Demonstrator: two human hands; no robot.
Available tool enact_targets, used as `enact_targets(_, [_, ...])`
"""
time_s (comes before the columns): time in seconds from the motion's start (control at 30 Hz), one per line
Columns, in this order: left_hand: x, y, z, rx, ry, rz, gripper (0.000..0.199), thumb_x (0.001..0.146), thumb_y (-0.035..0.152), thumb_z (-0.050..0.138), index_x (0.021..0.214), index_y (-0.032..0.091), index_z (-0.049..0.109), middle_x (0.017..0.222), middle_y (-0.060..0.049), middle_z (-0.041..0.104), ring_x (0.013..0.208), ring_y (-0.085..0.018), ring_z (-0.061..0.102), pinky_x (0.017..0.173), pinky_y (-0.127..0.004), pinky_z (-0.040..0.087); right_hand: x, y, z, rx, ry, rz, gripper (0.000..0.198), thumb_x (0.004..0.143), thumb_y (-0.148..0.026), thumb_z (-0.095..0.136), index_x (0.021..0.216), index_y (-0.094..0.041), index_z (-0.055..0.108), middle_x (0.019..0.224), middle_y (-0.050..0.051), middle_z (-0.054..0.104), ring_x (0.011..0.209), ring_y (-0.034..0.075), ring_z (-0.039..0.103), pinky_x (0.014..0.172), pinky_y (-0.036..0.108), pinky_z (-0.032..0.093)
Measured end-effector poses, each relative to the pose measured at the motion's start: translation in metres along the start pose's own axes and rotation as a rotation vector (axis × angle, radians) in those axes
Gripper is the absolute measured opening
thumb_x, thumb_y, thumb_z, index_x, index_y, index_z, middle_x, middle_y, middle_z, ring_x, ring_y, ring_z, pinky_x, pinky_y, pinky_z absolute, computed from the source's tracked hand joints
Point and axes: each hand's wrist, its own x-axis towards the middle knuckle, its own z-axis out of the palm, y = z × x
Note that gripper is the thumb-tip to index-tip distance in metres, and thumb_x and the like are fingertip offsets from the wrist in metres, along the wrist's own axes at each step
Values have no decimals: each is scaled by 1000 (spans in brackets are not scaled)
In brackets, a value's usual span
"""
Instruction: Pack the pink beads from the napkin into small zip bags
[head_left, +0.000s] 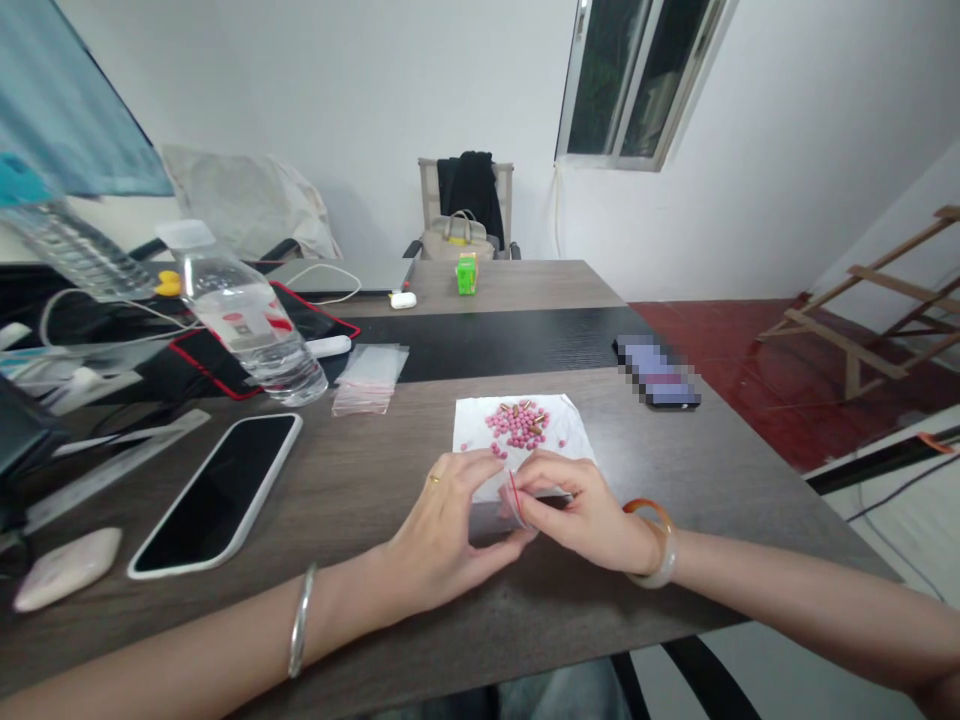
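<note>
A small clear zip bag [511,498] with a red line along its mouth stands between my two hands. My right hand [574,505] pinches the bag's edge by the red line. My left hand [442,525] curves about the bag, its thumb below and fingers above; its exact contact is partly hidden. Just beyond my fingers, a white paper sheet [575,420] bears a pile of round pink pills [525,428] and several brownish capsules [538,432]. A few pills lie apart from the pile. To the left is a stack of flat zip bags [369,378].
At left lie a white-edged phone [217,500], a tilted-looking water bottle [244,315] and a computer mouse-like pale object [69,570]. A second phone [657,372] rests at right. A green box [466,275] and a white case [403,300] sit farther back.
</note>
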Motion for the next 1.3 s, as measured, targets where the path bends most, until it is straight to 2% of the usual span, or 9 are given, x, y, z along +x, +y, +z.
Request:
enact_targets(0.13, [2,-2,3,-1,-38,-76,57,77,32,70,123,17,39,103,-11,60,92,-24,58,78,-36,47,-2,2,9,192,83,172,6,86,-26,58,84,-21,56,70,-1,65,62,13,66,51,22,50])
enact_targets(0.23, [4,-2,5,-15,-62,-134,52,78,28,68,122,19,41,105,-9,61,94,-24,57,79,-35,46,1,6,9,177,152,159,11,86,-28,58,88,-23,49,65,-3,63,58,13,65,49,23,48])
enact_targets(0.3, [5,-2,5,-14,-79,-187,50,79,26,66,121,20,41,107,-9,60,96,-24,56,80,-35,44,5,9,3,59,183,63,8,88,-28,56,89,-23,49,66,-3,62,60,14,64,54,25,49])
enact_targets(0.43, [6,-5,2,-6,-74,-348,45,78,26,64,118,23,43,109,-7,60,99,-26,55,83,-39,39,19,18,-19,-383,268,-194,3,87,-20,55,84,-22,56,77,1,64,74,17,60,69,33,46])
enact_targets(0.5, [7,-8,2,-37,-65,-435,42,79,26,63,116,24,44,109,-6,61,101,-26,56,86,-41,35,25,23,-29,-561,221,-188,4,84,-19,56,81,-21,57,77,2,63,76,19,56,73,35,43])
enact_targets(0.63, [7,-14,3,-111,-43,-533,41,80,26,62,117,25,44,113,-6,62,106,-27,57,90,-43,31,26,33,-38,-730,83,-36,5,83,-22,58,80,-20,61,81,4,61,82,21,53,77,36,40])
enact_targets(0.77, [6,-15,4,-98,-32,-501,47,78,25,63,119,25,41,115,-8,62,106,-27,56,89,-44,29,22,39,-36,-724,20,11,5,84,-24,57,83,-20,60,81,4,60,82,21,51,78,36,39])
enact_targets(1.13, [4,-12,3,42,-60,-375,57,79,26,62,128,24,34,123,-10,59,107,-28,56,90,-44,27,22,41,-33,-646,43,173,8,86,-21,57,79,-19,59,81,4,59,84,22,49,76,35,39])
enact_targets(1.3, [5,-13,2,37,-71,-373,55,80,28,61,128,24,34,123,-11,59,108,-29,56,90,-44,26,22,46,-33,-637,41,163,10,86,-24,57,78,-19,60,80,4,60,81,21,51,75,35,39])
